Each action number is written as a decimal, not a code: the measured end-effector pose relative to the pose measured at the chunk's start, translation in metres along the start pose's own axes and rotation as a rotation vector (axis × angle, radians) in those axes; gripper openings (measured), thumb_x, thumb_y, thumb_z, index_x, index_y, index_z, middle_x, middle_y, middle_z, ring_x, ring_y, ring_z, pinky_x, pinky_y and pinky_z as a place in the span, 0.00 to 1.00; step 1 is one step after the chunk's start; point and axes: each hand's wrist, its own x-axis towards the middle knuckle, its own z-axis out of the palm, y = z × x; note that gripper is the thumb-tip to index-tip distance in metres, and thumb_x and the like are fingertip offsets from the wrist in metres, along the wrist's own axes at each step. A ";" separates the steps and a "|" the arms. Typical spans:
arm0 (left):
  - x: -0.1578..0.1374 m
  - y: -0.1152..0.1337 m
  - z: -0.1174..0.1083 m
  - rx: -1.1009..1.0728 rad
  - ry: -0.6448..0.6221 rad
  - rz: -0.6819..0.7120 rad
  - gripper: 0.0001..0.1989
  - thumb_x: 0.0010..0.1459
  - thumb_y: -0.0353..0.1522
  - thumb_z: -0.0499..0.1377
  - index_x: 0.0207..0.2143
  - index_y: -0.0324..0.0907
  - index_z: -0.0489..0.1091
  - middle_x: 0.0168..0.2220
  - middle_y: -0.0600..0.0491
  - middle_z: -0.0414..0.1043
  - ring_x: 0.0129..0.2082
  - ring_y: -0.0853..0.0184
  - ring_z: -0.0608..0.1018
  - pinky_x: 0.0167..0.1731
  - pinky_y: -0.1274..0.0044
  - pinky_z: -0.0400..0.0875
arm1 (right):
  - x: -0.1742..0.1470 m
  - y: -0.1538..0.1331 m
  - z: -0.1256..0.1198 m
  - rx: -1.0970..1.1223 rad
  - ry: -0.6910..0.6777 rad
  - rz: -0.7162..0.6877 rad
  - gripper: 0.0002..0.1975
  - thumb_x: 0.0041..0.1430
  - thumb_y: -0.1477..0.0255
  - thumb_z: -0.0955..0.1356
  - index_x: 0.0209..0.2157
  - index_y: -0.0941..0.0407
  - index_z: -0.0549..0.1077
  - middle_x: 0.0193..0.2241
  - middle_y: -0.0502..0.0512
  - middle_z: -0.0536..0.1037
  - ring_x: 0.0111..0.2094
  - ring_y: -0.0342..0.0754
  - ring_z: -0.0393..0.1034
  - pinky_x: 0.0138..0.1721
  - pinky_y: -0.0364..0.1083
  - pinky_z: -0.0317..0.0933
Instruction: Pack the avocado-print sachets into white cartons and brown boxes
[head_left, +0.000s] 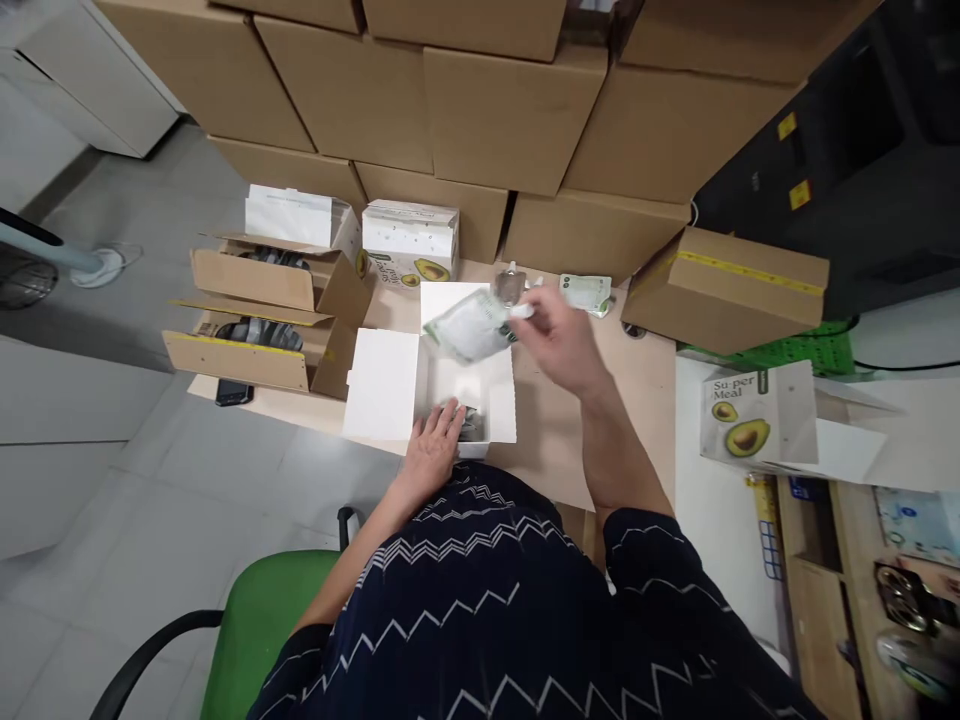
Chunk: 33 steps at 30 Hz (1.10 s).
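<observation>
My right hand [559, 340] pinches a white and green spouted pouch [469, 325] by its white cap, holding it tilted above an open white box [386, 380]. The pouch is slightly blurred. My left hand [436, 440] reaches over the near edge of that box, fingers stretched out beside a dark pouch [472, 425] lying inside; whether the fingertips press on it is hard to see. Behind the box stand a clear pouch [510, 285] with a spout and, farther right, a flat white and green pouch [586, 293].
Stacked cardboard boxes [517, 120] line the back. At left, two open cartons [247, 360] hold dark pouches; a phone [234, 391] lies beside them. A closed avocado-print box [411, 240] stands behind. Another printed box [757, 415] lies open at right. A green chair [262, 620] is at lower left.
</observation>
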 end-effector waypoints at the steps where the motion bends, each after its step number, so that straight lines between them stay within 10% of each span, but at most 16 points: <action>1: 0.000 0.000 0.000 0.000 0.001 0.000 0.38 0.60 0.28 0.55 0.71 0.43 0.49 0.72 0.45 0.49 0.68 0.50 0.61 0.61 0.56 0.64 | 0.000 -0.004 0.011 -0.081 -0.113 0.015 0.07 0.66 0.66 0.64 0.43 0.53 0.67 0.31 0.50 0.73 0.33 0.47 0.69 0.35 0.46 0.62; 13: 0.002 0.006 0.003 -0.090 0.182 -0.061 0.32 0.67 0.45 0.52 0.68 0.38 0.55 0.67 0.39 0.60 0.63 0.50 0.68 0.60 0.59 0.65 | 0.000 0.029 0.108 -0.555 -0.945 0.022 0.10 0.66 0.73 0.64 0.48 0.58 0.69 0.42 0.62 0.80 0.41 0.52 0.73 0.33 0.43 0.54; 33: 0.017 0.007 0.006 -0.056 0.172 -0.070 0.29 0.70 0.38 0.45 0.70 0.37 0.53 0.70 0.43 0.53 0.66 0.54 0.66 0.62 0.60 0.65 | 0.012 0.050 0.086 -0.089 -1.035 0.119 0.22 0.59 0.79 0.67 0.56 0.62 0.71 0.49 0.66 0.80 0.49 0.52 0.75 0.45 0.44 0.64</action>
